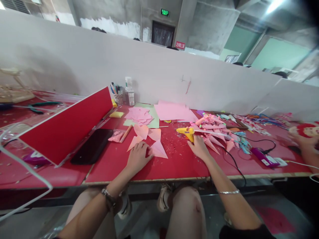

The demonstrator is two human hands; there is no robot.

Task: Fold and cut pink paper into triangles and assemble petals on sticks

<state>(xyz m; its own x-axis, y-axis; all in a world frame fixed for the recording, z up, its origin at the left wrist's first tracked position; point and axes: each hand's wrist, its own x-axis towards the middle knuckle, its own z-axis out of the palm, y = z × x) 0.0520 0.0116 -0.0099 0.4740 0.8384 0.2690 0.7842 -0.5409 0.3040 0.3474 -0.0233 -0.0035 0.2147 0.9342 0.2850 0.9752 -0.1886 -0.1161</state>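
My left hand (139, 156) rests on the red table, its fingers on the pink and peach paper pieces (141, 131) laid out in a group. One pointed pink piece (159, 150) lies beside its thumb. Whether the fingers grip any paper is hard to tell. My right hand (198, 146) is closed around the handle of a yellow glue gun (186, 131), whose nozzle points left. Just right of the gun is a pile of pink paper cones (211, 127) with small beads.
A red divider (72, 126) and black phone (92, 146) stand and lie at left. Pink sheets (174, 112), a pen cup (118, 98) and a bottle (130, 93) are at the back. A black cord runs right to a purple power strip (264, 157). Another person's hand (305, 141) holds a red-haired figure.
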